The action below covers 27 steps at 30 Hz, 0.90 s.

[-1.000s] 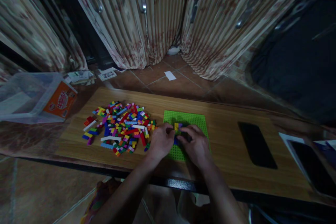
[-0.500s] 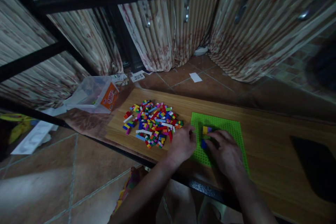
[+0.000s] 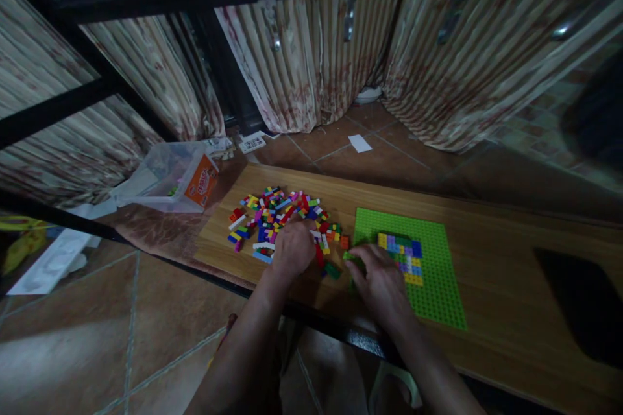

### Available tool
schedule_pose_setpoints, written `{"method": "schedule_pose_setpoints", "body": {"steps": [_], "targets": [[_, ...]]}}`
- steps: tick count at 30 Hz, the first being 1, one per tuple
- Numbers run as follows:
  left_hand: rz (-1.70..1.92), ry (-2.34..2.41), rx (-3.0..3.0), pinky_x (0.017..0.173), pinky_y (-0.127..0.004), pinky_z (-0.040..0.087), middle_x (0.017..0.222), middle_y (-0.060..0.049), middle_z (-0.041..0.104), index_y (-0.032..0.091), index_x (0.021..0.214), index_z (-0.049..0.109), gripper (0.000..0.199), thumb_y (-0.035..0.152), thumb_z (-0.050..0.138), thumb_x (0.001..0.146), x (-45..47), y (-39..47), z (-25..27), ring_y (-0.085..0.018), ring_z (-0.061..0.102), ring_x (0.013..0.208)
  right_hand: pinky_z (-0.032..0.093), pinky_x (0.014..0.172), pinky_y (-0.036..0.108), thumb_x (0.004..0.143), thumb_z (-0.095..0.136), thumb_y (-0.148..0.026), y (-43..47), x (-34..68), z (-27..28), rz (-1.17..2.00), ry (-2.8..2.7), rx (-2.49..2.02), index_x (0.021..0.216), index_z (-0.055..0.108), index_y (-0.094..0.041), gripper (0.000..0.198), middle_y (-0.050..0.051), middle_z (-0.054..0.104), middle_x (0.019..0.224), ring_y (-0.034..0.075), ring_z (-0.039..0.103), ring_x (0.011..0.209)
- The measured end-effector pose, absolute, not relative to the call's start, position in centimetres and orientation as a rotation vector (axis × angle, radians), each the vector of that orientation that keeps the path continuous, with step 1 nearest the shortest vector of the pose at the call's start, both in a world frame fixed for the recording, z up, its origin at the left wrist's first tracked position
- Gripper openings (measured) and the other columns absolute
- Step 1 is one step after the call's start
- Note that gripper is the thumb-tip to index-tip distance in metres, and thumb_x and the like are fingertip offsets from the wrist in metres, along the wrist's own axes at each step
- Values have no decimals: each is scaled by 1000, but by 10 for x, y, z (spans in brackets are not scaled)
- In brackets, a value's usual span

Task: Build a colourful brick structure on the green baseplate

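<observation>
My left hand (image 3: 294, 248) reaches into a pile of loose toy bricks (image 3: 272, 214) in many colours. Its fingers point down and are hidden behind the back of the hand. Between the thumb and forefinger of my right hand (image 3: 378, 272) is a small light green brick (image 3: 347, 256), held at the left edge of a green studded baseplate (image 3: 438, 301). On that plate, beyond the right hand, a patch of yellow, blue, purple and green bricks (image 3: 411, 259) is pressed together, partly covered by the hand. An orange brick (image 3: 344, 242) and a dark green brick (image 3: 332, 270) lie nearby.
A wooden board (image 3: 496, 259) carries the bricks and baseplate. At its right lies a dark flat object (image 3: 579, 305). A clear plastic box (image 3: 170, 172) with an orange label stands to the left. Curtains (image 3: 292, 71) hang behind, and a white card (image 3: 359, 143) lies on the floor.
My left hand has moved left into the pile. My right hand has shifted left off the brick patch, uncovering more of it, and now pinches a light green brick.
</observation>
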<state>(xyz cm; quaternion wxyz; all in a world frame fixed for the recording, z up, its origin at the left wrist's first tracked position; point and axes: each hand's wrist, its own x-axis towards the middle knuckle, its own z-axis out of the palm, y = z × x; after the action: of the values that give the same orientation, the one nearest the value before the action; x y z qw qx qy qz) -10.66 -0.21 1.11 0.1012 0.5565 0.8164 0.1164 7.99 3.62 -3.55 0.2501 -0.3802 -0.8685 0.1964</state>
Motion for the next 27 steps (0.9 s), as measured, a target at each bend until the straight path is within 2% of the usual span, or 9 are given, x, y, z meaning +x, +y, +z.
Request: {"method": "schedule_pose_setpoints", "body": {"steps": [5,11,15,18,27], "targets": [[306,2429,1656,83,-32,50,101,-12,66,15,96,69,26,9,46,83,-107,1,11,-22,65,88,46,81,36,91,55,-28,31,59,-39,537,-2347,-1015,96,64,-19,14,7,67,93,24,59,91],[502,2412,1822,90,-36,48,99,-12,63,15,91,64,18,13,46,88,-103,3,14,-25,60,97,48,84,36,94,49,-30,30,66,-33,607,-2208,-1034,99,64,-22,18,7,69,97,22,62,94],[685,2204,1974,91,-36,47,102,-9,62,17,96,59,14,17,45,92,-81,1,18,-23,58,101,50,85,35,95,49,-34,32,83,-23,726,-2037,-1101,106,64,-22,23,7,70,99,21,65,94],[668,1976,2028,84,-32,49,101,-7,63,19,101,56,15,17,43,94,-56,0,14,-20,60,95,52,82,34,93,53,-37,35,98,-18,822,-1927,-1133,112,63,-21,27,8,70,103,20,66,93],[710,1802,1963,83,-30,49,103,-5,66,20,101,58,12,21,49,94,-23,11,-3,-19,64,95,52,79,33,92,53,-29,53,136,-14,951,-2013,-1094,97,71,-25,19,3,73,96,18,68,87]]}}
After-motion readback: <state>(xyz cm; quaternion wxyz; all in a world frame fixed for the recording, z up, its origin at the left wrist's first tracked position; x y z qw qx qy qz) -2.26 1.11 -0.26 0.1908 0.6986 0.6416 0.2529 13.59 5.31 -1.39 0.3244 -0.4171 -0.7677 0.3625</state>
